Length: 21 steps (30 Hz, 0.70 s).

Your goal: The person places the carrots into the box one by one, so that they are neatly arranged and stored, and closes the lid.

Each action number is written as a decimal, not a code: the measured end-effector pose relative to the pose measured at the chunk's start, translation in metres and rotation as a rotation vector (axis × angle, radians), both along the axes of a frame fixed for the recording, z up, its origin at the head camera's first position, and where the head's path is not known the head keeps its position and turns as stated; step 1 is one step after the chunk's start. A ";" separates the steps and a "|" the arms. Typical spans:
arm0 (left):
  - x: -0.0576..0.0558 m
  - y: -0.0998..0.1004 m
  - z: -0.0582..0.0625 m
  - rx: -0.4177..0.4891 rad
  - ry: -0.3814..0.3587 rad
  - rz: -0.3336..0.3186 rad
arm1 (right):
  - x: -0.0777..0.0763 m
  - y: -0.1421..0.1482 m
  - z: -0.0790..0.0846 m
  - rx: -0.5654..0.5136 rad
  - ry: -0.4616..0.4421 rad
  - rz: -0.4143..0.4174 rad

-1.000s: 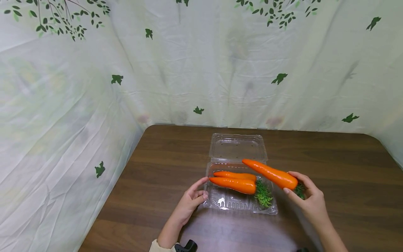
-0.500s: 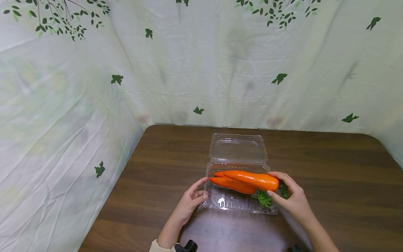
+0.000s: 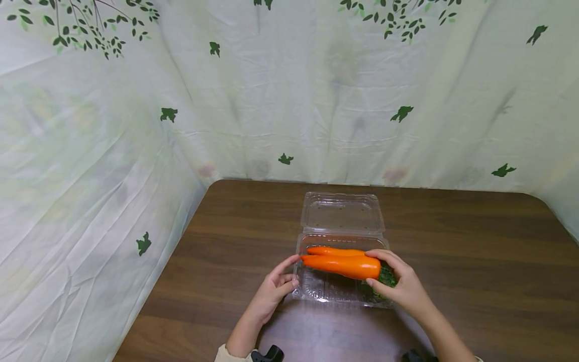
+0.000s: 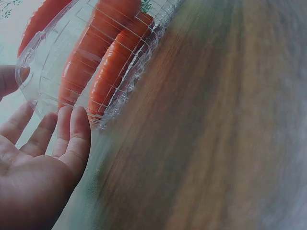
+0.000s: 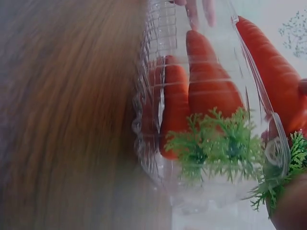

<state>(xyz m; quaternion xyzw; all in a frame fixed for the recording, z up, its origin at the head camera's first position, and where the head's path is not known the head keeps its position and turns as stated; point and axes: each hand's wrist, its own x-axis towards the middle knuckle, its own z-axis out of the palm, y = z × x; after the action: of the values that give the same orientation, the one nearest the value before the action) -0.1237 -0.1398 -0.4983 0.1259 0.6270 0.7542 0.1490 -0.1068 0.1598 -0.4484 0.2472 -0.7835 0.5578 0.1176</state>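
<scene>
"What's nearest?"

"Black devices [image 3: 268, 354] at both wrists, then the hands. The left hand [image 3: 270, 291] has its fingers relaxed and apart, touching the end of the clear container [image 3: 316, 290]. The right hand [image 3: 402, 284] has its grip clamped on a carrot [image 3: 346, 266], thumb and fingers pinching the thick end beside its green leaves [image 3: 387, 276]."

"Where exactly is that carrot?"

"Over the container, tip pointing toward the left hand. The wrist views show it above the rim, with two other carrots [image 5: 213, 91] inside, below it."

"And past those?"

"The container's clear lid [image 3: 341, 211], folded back over the brown tabletop [image 3: 461, 241]. Behind hangs a pale cloth [image 3: 339, 136] printed with leafy branches and dark green birds."
</scene>
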 end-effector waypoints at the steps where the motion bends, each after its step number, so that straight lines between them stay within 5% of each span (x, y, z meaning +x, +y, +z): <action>1: 0.000 0.000 0.000 0.002 0.000 0.000 | 0.001 -0.003 0.003 0.009 0.005 -0.005; 9: 0.000 0.000 0.000 0.009 -0.009 -0.003 | 0.006 -0.017 0.021 0.143 -0.010 -0.034; 16: 0.000 0.001 0.001 -0.010 -0.045 0.005 | -0.004 -0.011 -0.007 0.247 -0.061 -0.022; 21: 0.000 0.000 0.003 -0.012 -0.073 0.015 | -0.007 -0.007 -0.011 0.256 -0.106 0.017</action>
<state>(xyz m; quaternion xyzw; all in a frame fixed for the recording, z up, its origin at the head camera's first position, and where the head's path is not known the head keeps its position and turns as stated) -0.1234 -0.1396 -0.4954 0.0929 0.6266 0.7556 0.1669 -0.1137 0.1528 -0.4595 0.2372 -0.8513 0.4664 0.0387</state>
